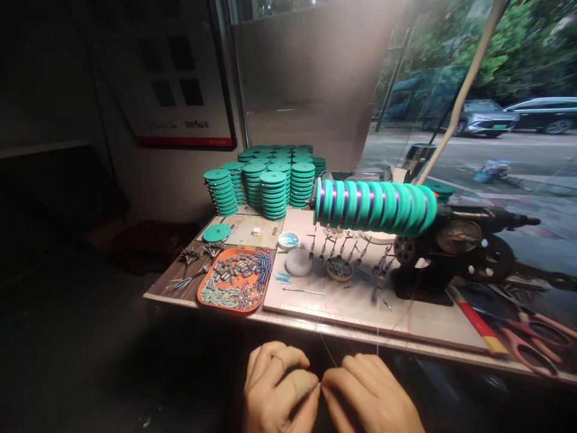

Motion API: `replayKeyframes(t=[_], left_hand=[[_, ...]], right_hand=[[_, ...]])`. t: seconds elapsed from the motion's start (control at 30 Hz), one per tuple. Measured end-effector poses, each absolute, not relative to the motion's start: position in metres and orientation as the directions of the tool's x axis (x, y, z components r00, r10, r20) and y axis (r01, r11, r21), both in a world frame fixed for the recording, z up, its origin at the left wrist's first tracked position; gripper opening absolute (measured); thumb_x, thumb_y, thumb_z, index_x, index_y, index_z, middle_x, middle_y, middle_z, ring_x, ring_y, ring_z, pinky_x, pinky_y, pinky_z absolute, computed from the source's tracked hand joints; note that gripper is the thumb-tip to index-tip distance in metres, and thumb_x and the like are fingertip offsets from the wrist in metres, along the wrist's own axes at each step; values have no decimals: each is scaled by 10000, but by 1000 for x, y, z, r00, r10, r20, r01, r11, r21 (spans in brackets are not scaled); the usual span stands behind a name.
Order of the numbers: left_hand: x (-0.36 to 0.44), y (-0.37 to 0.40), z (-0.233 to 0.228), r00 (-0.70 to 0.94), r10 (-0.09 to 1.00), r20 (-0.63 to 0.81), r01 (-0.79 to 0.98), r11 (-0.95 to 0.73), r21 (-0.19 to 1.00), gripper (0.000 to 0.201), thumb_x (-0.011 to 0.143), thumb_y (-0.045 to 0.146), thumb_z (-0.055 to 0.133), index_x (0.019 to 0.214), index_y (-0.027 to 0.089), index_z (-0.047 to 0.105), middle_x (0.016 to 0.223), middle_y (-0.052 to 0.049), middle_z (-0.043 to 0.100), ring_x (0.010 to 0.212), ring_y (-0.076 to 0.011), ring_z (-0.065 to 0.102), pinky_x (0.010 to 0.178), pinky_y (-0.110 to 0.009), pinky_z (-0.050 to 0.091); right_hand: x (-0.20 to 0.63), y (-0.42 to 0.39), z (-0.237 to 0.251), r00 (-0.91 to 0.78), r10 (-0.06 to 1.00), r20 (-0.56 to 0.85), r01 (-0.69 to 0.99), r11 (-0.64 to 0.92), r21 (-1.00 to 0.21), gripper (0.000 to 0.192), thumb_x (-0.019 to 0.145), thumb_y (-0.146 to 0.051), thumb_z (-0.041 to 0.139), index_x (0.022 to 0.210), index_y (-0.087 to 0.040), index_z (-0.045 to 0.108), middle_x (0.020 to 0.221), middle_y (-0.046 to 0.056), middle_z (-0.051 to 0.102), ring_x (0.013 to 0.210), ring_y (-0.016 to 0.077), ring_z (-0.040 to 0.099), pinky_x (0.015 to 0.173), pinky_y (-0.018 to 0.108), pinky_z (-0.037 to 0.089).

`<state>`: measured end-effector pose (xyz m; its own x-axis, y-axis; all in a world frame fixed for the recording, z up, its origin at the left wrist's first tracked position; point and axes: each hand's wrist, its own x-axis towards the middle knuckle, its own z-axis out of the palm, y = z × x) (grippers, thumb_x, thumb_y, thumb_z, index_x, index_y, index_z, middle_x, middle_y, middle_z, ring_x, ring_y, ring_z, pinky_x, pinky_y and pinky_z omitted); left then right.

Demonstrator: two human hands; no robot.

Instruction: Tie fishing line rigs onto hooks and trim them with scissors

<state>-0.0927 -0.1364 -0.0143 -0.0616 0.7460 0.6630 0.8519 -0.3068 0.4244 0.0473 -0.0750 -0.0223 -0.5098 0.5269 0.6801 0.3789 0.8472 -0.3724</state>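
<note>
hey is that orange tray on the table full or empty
Full, or close to it. The orange tray is covered with small grey and blue tube-like pieces, with only its rim and a few bare patches showing.

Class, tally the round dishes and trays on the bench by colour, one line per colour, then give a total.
Orange tray: 1
White dish: 1
Blue-rimmed dish: 1
Brown bead dish: 1
Total: 4
</note>
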Motion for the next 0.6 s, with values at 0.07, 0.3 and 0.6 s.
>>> replayKeyframes(t=[0.07,0.3,0.6], left_hand=[[-92,-137,-14,-63,743,667,854,-306,421,157,684,42,612,704,197,627,739,-12,634,711,-152,559,654,-288,463],[-94,-138,-14,-25,737,676,872,-315,375,169,675,46,618,731,205,633,764,-17,644,731,-163,552,671,-298,461],[-93,-138,-15,-45,745,666,869,-300,393,182,676,38,603,731,210,624,769,-11,643,747,-165,541,692,-304,439]], right_hand=[[47,-75,-22,-512,522,682,382,850,-364,235,839,-120,434,660,-190,568,558,-5,477,531,137,401,529,251,299],[47,-73,-23,-555,467,688,366,880,-302,232,830,-107,432,644,-184,546,549,-8,460,529,131,383,534,250,294],[45,-72,-22,-544,451,707,380,884,-272,249,853,-132,416,661,-190,564,538,-18,475,517,128,407,580,269,334]])
